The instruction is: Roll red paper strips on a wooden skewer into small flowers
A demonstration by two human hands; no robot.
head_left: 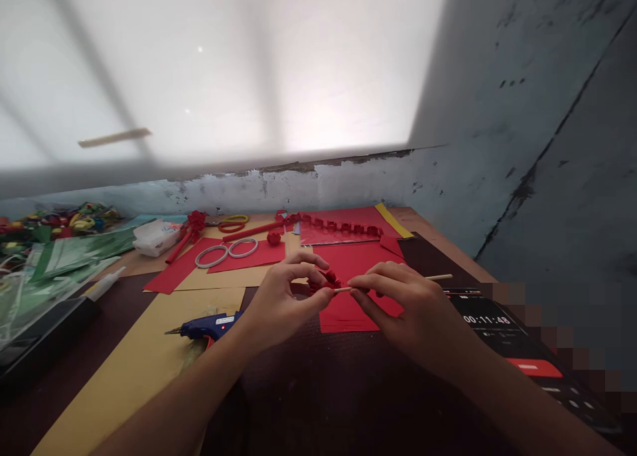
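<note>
Between both hands, over a red paper sheet, a thin wooden stick is held nearly level. My left hand is closed, thumb and fingers pinching a small piece of curled red paper at the stick's left tip. My right hand grips the stick further along with thumb and fingertips, and its far end pokes out past the knuckles. How the paper sits on the stick is partly hidden by the fingers. A blue glue gun lies beside my left forearm.
Behind the hands lie a red paper rose, two pale rings, scissors and a row of curled red paper pieces. A phone showing a timer rests at right. Green plastic packets crowd the left, near a white container.
</note>
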